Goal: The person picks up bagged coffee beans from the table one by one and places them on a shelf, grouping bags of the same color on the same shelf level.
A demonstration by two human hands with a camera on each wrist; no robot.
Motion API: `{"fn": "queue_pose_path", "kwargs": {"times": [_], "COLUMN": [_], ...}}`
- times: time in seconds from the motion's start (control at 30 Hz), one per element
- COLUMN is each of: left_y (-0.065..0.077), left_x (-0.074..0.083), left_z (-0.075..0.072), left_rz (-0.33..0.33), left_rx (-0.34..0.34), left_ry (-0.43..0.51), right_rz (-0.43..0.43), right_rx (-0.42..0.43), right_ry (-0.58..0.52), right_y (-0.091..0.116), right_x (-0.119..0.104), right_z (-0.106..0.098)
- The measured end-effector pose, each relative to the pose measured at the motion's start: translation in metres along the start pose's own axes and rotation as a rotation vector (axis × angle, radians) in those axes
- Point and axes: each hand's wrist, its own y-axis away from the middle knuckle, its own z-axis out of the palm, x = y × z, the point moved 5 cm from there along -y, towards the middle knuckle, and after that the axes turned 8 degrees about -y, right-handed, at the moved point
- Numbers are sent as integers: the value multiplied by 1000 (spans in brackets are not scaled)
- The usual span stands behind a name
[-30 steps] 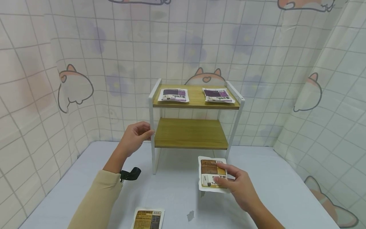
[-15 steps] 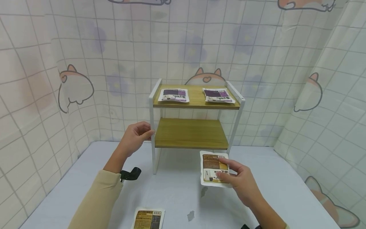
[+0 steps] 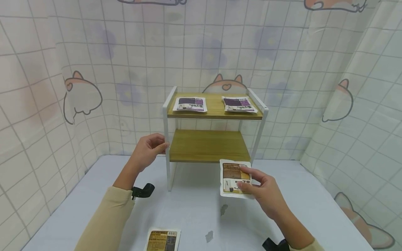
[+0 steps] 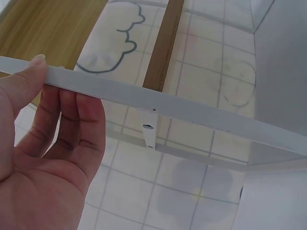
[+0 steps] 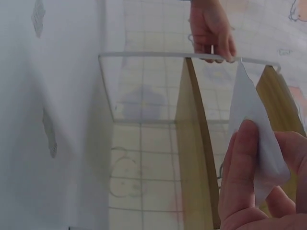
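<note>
Brown packet (image 3: pixel 231 176): up in the air, ahead of the rack's right front corner, clear of the table (image 3: pixel 194 212). Over the last second you have raised it; its top edge now overlaps the front edge of the lower shelf (image 3: pixel 207 146) in the head view, though contact can't be told. My reading: mid-carry, not set down.

Looks: white border, brown panel above, yellow strip, white block with dark print below; tilted face toward you. Right wrist view shows a plain pale back, bowed. Likely bends easily.

From the packet: your right hand (image 3: pixel 267 193) at 4 o'clock, pinching its right edge, thumb over the face. Lower shelf, 11 o'clock. Upper shelf (image 3: pixel 214 106), 11 to 12, bearing purple packets (image 3: pixel 190 104). Your left hand (image 3: pixel 148 150), between 9 and 10, unmoved, grips the white post (image 3: pixel 166 129). Second brown packet (image 3: pixel 161 241) lies at 8.
</note>
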Motion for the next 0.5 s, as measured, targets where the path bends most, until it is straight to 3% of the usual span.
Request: {"fn": "queue_pose_path", "kwargs": {"times": [0.5], "left_y": [1], "left_x": [1], "left_z": [0], "left_rz": [-16], "left_rx": [-2], "left_ry": [-2], "right_rz": [-8], "right_rx": [47], "right_ry": [39], "right_y": [-15], "right_x": [-4], "right_z": [-1]}}
